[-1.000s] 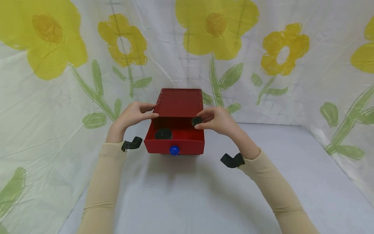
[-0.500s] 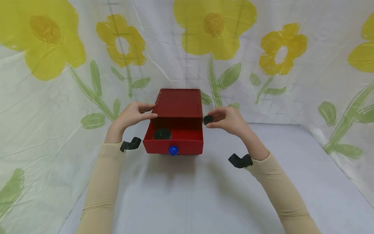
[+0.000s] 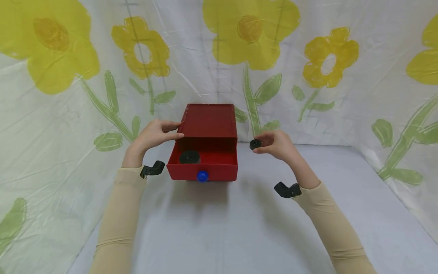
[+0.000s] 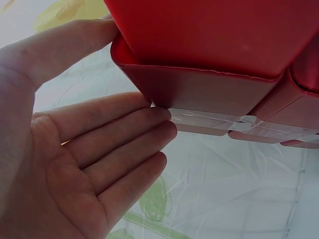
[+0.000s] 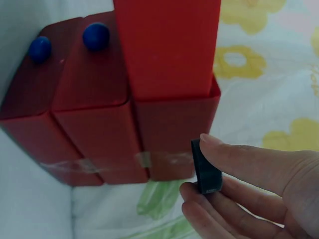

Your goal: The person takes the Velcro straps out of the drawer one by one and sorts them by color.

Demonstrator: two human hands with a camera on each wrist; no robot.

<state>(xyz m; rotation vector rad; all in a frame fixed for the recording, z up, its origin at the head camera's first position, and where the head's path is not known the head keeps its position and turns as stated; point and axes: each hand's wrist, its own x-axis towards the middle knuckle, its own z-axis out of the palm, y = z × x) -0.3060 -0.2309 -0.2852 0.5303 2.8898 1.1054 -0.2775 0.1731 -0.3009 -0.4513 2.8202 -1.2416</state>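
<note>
A red drawer cabinet (image 3: 208, 120) stands in the middle of the head view. Its top drawer (image 3: 219, 172), with a blue knob (image 3: 202, 176), is pulled out. Inside it, at the left, lies a thick black disc (image 3: 189, 156) with a small centre hole. My left hand (image 3: 152, 135) touches the cabinet's left side near the front corner, its fingers straight in the left wrist view. To the right of the cabinet, my right hand (image 3: 278, 144) pinches a smaller black disc (image 5: 208, 172) between thumb and fingers, held in the air above the table.
Below the pulled-out drawer, the right wrist view shows two more red drawers (image 5: 92, 74) with blue knobs, both pushed in. Clear tape (image 4: 209, 119) runs across the cabinet sections. A white table surface (image 3: 205, 228) spreads in front, and a flower-print sheet (image 3: 191, 57) hangs behind.
My right hand has carried the smaller black disc from over the drawer's right side out to the right, and slightly lower lately. The left hand keeps its place on the cabinet.
</note>
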